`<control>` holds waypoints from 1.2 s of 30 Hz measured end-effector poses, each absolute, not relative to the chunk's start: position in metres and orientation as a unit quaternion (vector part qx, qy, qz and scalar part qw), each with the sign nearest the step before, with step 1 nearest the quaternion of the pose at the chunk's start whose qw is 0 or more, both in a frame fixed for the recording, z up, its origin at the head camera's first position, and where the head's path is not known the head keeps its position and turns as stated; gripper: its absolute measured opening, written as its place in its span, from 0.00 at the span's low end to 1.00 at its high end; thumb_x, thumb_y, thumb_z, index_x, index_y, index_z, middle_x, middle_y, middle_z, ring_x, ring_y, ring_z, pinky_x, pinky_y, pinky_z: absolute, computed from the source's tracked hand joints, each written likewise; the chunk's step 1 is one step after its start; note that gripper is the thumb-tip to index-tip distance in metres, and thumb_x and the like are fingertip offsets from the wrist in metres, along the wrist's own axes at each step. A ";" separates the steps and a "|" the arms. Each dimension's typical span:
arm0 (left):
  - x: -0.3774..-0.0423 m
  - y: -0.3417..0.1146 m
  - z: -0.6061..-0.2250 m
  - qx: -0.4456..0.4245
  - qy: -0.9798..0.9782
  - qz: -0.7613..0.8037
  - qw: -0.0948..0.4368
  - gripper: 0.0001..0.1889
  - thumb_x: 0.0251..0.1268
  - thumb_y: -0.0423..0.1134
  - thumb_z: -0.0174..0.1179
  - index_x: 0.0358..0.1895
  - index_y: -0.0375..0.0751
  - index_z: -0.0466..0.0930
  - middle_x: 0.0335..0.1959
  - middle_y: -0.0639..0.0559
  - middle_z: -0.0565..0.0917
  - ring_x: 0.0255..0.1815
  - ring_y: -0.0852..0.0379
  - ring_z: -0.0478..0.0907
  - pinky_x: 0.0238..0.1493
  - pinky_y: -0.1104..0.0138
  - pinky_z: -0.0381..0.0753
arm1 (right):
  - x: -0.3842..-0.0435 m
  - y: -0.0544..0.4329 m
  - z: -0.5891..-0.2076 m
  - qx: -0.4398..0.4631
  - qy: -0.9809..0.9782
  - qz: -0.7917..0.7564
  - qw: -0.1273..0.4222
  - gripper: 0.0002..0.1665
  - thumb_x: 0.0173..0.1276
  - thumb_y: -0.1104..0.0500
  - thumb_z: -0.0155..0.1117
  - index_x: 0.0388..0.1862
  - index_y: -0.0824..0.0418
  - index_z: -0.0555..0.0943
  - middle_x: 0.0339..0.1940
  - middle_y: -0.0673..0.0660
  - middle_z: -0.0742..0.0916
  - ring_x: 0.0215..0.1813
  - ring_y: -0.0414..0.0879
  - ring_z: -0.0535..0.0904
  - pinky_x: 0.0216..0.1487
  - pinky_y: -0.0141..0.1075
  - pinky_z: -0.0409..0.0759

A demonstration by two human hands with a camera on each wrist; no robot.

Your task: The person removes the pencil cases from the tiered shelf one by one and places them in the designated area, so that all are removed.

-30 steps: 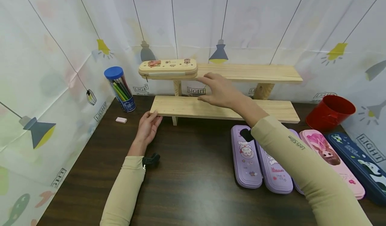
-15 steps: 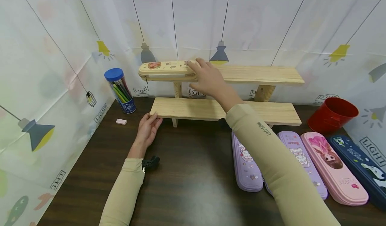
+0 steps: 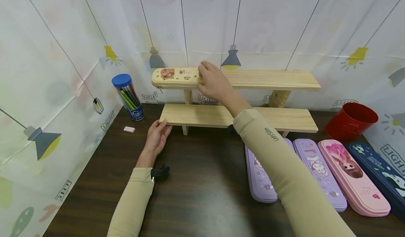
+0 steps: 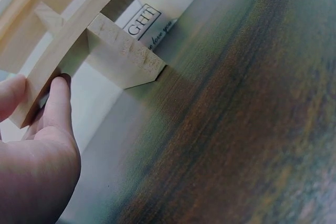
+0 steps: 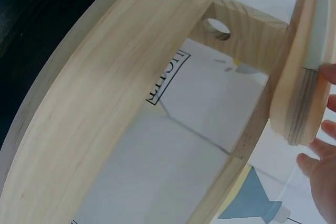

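A cream pencil case with bear pictures lies along the left end of the upper board of a two-tier wooden shelf. My right hand grips its right end; that end is behind the fingers in the head view. In the right wrist view, fingertips meet the case's zipped side. Lower down, my left hand pinches the left end of the lower board. The left wrist view shows the thumb on the board's face and the other fingers beneath it.
Left of the shelf stand a blue-lidded pencil tub and a pink eraser. At the right lie purple pencil cases, a pink one and a navy one, with a red mug behind. A patterned curtain backs the table.
My right hand has reached leftward and closed its fingers on the case's right end. The case has shifted slightly right and tipped, showing more lid. My left hand keeps its place.
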State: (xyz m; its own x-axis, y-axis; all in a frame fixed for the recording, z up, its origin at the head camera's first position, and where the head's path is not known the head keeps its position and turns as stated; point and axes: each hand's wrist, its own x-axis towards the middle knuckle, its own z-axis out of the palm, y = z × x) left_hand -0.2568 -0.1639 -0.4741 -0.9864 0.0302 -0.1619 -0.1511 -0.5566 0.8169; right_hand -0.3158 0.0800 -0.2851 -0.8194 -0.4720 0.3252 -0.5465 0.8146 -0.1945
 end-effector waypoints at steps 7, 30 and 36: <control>-0.257 -0.164 -0.471 -0.078 0.462 0.882 0.056 0.18 0.78 0.37 0.50 0.65 0.40 0.62 0.70 0.40 0.67 0.74 0.51 0.68 0.67 0.71 0.78 | -0.313 0.080 -0.278 0.270 -0.948 0.116 0.119 0.17 0.71 0.59 0.60 0.56 0.61 0.73 0.54 0.60 0.78 0.56 0.56 0.72 0.56 0.50 0.77; -0.261 -0.162 -0.470 -0.073 0.462 0.882 0.060 0.20 0.78 0.37 0.50 0.67 0.40 0.61 0.73 0.39 0.65 0.74 0.51 0.67 0.70 0.68 0.75 | -0.310 0.096 -0.280 0.254 -0.955 0.142 0.049 0.40 0.58 0.52 0.62 0.73 0.48 0.67 0.58 0.65 0.76 0.47 0.55 0.71 0.47 0.47 0.75; -0.261 -0.165 -0.470 -0.070 0.467 0.880 0.059 0.20 0.78 0.37 0.49 0.68 0.39 0.60 0.72 0.39 0.66 0.74 0.51 0.68 0.69 0.69 0.76 | -0.306 0.097 -0.280 0.242 -0.963 0.117 0.010 0.48 0.55 0.46 0.63 0.76 0.42 0.60 0.64 0.62 0.78 0.56 0.56 0.72 0.51 0.49 0.76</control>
State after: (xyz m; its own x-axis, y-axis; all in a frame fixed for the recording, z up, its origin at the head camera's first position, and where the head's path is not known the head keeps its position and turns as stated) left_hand -0.2612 -0.1646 -0.4705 -0.9832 0.0380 -0.1788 -0.1693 -0.5578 0.8125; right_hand -0.3061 0.0967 -0.2801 -0.8826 -0.4639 0.0764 -0.4687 0.8555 -0.2203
